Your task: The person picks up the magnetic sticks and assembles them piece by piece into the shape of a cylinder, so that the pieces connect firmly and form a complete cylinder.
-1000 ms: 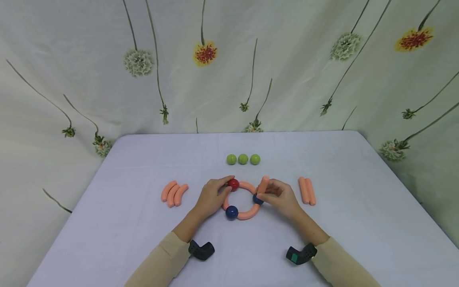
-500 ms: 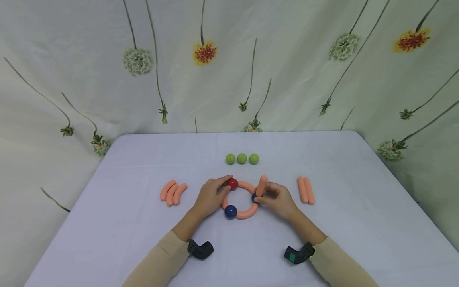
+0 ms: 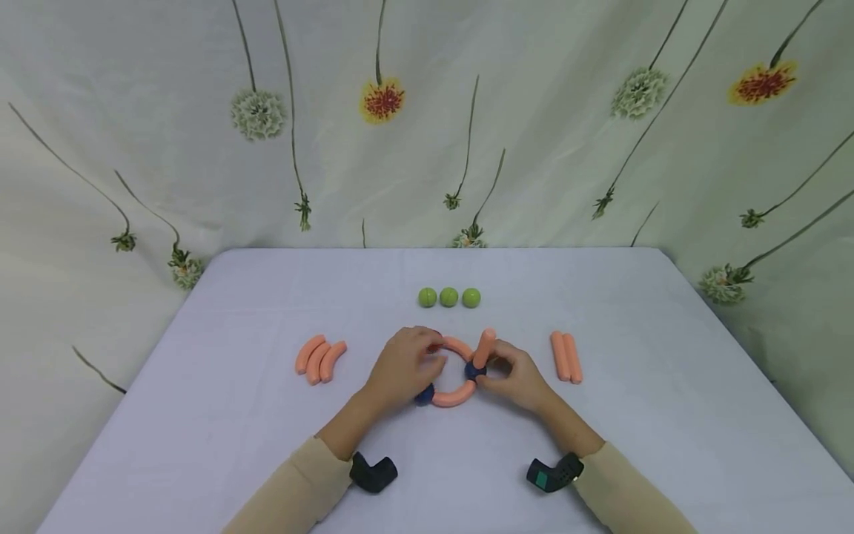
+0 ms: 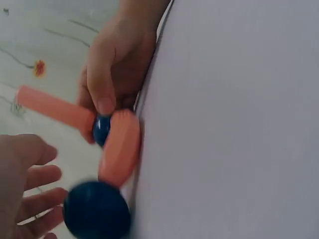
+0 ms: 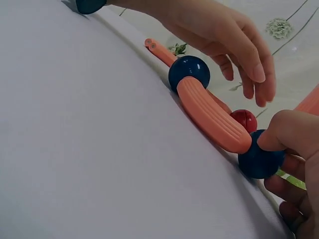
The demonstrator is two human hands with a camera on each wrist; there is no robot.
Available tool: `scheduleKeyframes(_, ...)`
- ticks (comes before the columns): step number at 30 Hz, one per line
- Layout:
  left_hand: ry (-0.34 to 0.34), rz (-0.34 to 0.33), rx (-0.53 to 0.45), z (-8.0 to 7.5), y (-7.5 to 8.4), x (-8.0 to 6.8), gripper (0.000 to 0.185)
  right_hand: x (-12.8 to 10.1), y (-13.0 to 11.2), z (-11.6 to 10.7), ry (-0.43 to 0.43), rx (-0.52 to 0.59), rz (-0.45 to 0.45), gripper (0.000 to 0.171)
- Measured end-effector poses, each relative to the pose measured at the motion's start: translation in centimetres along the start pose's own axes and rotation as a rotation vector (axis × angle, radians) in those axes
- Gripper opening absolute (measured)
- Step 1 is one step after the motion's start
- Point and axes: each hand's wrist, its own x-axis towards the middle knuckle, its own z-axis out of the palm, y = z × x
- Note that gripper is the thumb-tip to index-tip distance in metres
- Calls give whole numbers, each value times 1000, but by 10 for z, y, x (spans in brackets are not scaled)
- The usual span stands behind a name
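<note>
From the head camera, the right hand pinches a straight orange rod whose lower end meets the right-hand blue ball of the ring; the rod's long axis leans up and away from that ball. The left hand hovers over the ring's left side with loose fingers, covering most of the red ball. Beyond the ring lie three green balls, left of it three curved pieces, right of it two straight ones, all on the pale table before a flowered curtain.

The left wrist camera shows a thumb pressing where rod and ball join (slightly blurred).

The right wrist camera shows the left hand's fingers spread, holding nothing, above the nearer blue ball and a curved segment.
</note>
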Motion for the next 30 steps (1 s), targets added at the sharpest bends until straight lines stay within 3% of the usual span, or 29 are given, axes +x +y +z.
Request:
scheduleKeyframes(3,-73,118,86,8,17,-4,31,0,1,0,-3,5,-10,26)
scheduleKeyframes(6,-89,125,190,21,28,-11,44,0,2,-1,-28,6,-2,26)
scheduleKeyframes(10,-16,117,281,34,31,-17,56,-2,1,-1,-49,-3,31,25)
scheduleKeyframes(14,93,189,328,40,25,-17,55,-2,-1,-2,-69,-21,46,26)
scheduleKeyframes(18,117,217,387,39,24,-17,46,-1,14,0,-83,-25,52,27)
scheduleKeyframes(22,100,198,396,38,27,-18,34,-1,35,1,-92,20,57,29)
scheduleKeyframes(30,55,216,335,37,26,-19,30,-2,39,-6,-164,50,23,23)
